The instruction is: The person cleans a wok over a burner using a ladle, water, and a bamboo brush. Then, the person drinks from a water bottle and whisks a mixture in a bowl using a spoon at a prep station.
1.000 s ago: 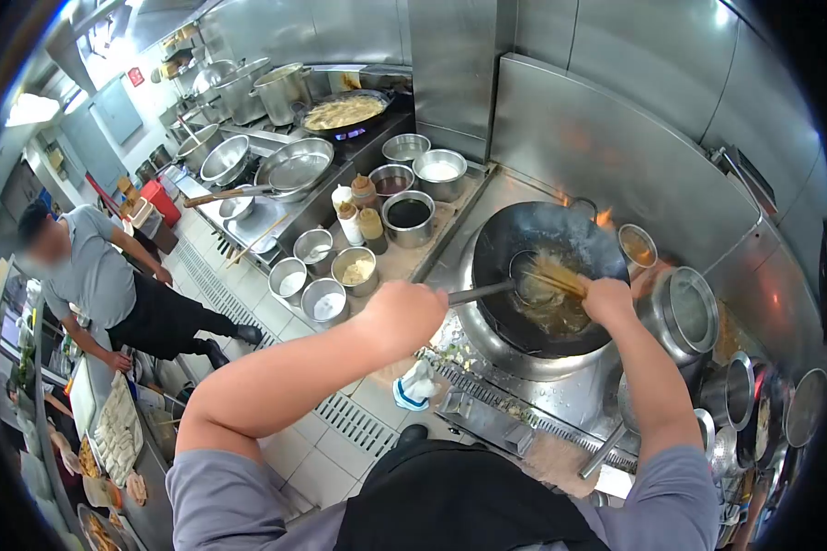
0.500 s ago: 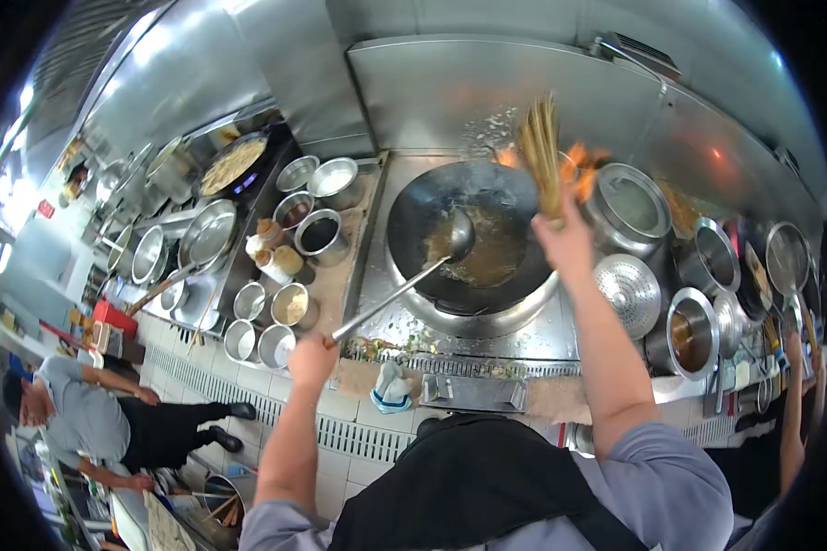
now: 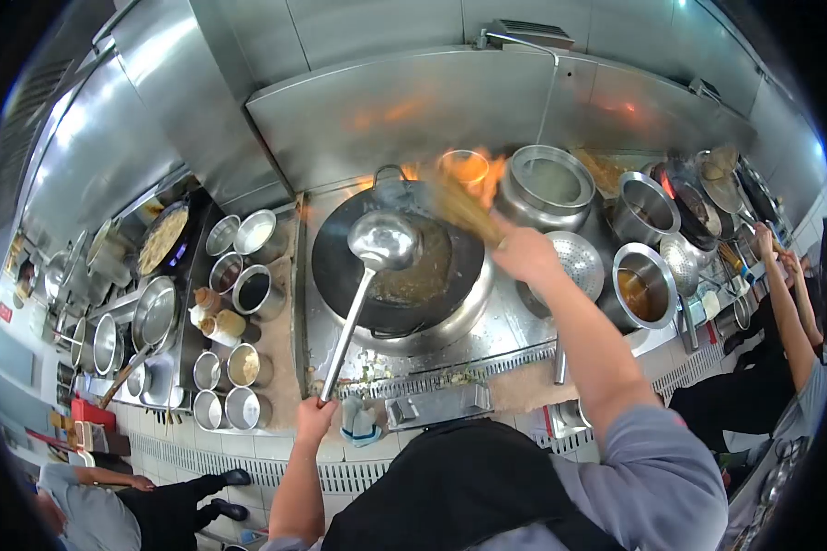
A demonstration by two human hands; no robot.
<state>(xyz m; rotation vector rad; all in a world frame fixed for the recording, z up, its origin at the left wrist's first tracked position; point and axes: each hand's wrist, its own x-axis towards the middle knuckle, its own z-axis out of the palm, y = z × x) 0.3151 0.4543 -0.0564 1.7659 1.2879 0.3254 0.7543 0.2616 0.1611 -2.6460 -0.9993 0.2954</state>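
My left hand (image 3: 315, 420) is closed round the end of a long-handled steel ladle (image 3: 383, 241), whose bowl is over the wok. In my right hand (image 3: 526, 253) is a bamboo wok brush (image 3: 469, 216), tilted toward the wok's upper right rim and smeared by motion. Brownish liquid (image 3: 418, 285) lies at the bottom of the black wok (image 3: 335, 285), which sits on the steel range. Flames (image 3: 469, 170) rise behind the brush. My right forearm passes in front of a perforated strainer (image 3: 576, 262).
Steel pots (image 3: 551, 188) and a pot of amber liquid (image 3: 641, 285) stand to the right. Several small containers (image 3: 246, 409) and sauce bottles (image 3: 225, 326) are on the left. A folded cloth (image 3: 360, 422) hangs at the front edge. Co-workers (image 3: 110, 505) stand on both sides.
The ladle's bowl has come up out of the liquid. The brush has swung down from upright to a slant over the wok's right side. My view has turned rightward.
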